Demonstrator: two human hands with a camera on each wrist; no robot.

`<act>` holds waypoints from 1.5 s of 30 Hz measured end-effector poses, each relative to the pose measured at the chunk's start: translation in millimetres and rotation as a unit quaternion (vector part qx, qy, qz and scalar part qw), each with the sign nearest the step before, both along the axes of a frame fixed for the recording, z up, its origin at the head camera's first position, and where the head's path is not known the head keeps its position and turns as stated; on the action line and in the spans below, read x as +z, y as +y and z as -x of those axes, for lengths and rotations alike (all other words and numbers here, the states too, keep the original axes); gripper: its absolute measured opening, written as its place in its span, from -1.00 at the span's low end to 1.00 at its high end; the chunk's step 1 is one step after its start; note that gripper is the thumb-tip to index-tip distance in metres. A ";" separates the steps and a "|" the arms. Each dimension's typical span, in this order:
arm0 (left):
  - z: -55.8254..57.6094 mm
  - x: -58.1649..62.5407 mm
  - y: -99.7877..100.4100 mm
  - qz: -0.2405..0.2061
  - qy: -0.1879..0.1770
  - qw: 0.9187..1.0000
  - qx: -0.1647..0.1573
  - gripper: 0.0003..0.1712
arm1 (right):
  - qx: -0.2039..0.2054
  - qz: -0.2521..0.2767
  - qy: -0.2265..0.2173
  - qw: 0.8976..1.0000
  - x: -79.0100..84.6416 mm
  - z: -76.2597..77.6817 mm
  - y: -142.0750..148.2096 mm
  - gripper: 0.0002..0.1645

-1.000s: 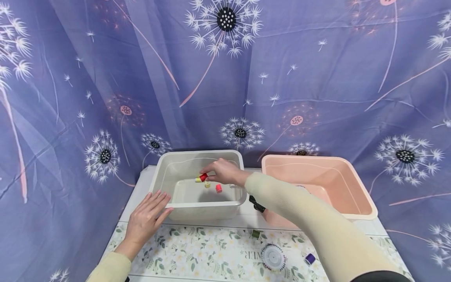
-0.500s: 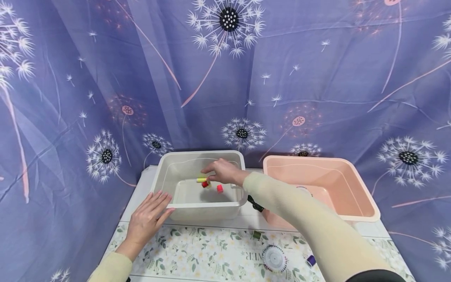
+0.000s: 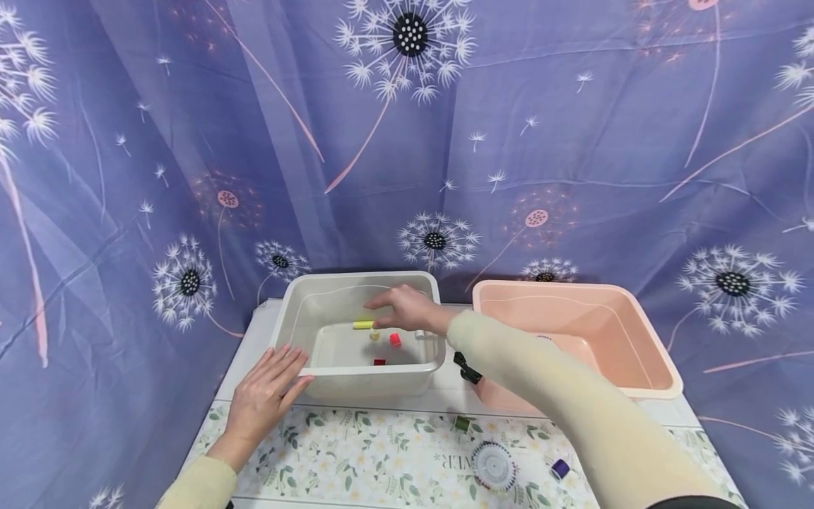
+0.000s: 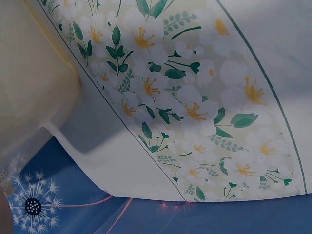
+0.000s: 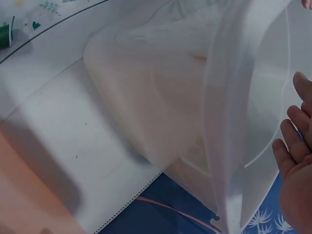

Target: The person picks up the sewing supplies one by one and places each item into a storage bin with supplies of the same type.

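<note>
My right hand [image 3: 410, 309] is over the inside of the whitish plastic bin [image 3: 365, 369], fingers extended, nothing between fingers and thumb. In the right wrist view that right hand [image 5: 297, 156] shows loose, parted fingers beside the bin wall. Beneath it on the bin floor lie a yellow thread spool [image 3: 363, 325], a pale yellow spool [image 3: 374, 336], a pinkish-red spool [image 3: 395, 340] and a white spool [image 3: 420, 335]. A dark red spool [image 3: 379, 362] lies by the near wall, partly hidden by the rim. My left hand [image 3: 263, 396] rests with straight fingers on the bin's near left rim.
Right of it stands a peach bin [image 3: 636, 339], a pin wheel [image 3: 543, 337] partly showing inside. On the floral mat [image 3: 356, 452] lie a green spool [image 3: 461, 423], another round pin wheel [image 3: 494, 466] and a purple spool [image 3: 559, 469]. A dandelion-print curtain [image 3: 407, 155] hangs behind.
The dark red spool was in my right fingers a second ago; it has been let go and has moved to the bin's near wall. My left hand has stayed on the rim.
</note>
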State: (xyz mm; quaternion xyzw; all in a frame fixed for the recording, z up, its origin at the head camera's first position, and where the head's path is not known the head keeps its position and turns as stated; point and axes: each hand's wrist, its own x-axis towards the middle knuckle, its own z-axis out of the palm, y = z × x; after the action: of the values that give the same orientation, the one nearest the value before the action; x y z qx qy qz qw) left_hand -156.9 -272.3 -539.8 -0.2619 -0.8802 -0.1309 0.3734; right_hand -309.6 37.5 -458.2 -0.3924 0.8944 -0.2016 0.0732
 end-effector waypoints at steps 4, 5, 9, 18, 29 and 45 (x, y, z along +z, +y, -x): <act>-0.8 1.5 0.2 0.001 -0.004 1.000 0.001 -0.16 | 0.012 0.008 0.009 1.000 4.1 -3.4 6.9 -0.41; -1.0 1.9 0.3 0.002 -0.003 1.000 0.001 -0.16 | 0.017 0.011 0.011 1.000 5.1 -4.7 8.7 -0.40; -1.8 2.8 0.4 0.000 -0.001 1.000 0.001 -0.18 | 0.034 0.018 0.012 0.999 9.9 -11.8 16.6 -0.34; -3.0 1.1 -1.0 -0.005 -0.002 1.000 -0.001 -0.20 | 0.045 0.034 -0.019 0.998 20.0 -28.9 33.8 -0.24; -2.4 -1.3 -2.2 0.003 -0.006 1.000 0.006 -0.14 | 0.038 0.037 -0.025 0.998 28.8 -47.8 52.2 -0.15; -3.2 1.5 3.0 -0.005 0.003 1.000 -0.002 -0.16 | 0.046 0.061 -0.004 0.997 36.7 -70.3 78.2 -0.06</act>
State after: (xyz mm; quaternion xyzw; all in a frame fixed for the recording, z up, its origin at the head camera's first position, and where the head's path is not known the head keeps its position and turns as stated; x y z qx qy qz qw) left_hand -153.7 -269.3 -538.3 -0.2624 -0.8779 -0.1348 0.3773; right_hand -239.4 115.8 -421.5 -0.4360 0.8612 -0.2540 0.0613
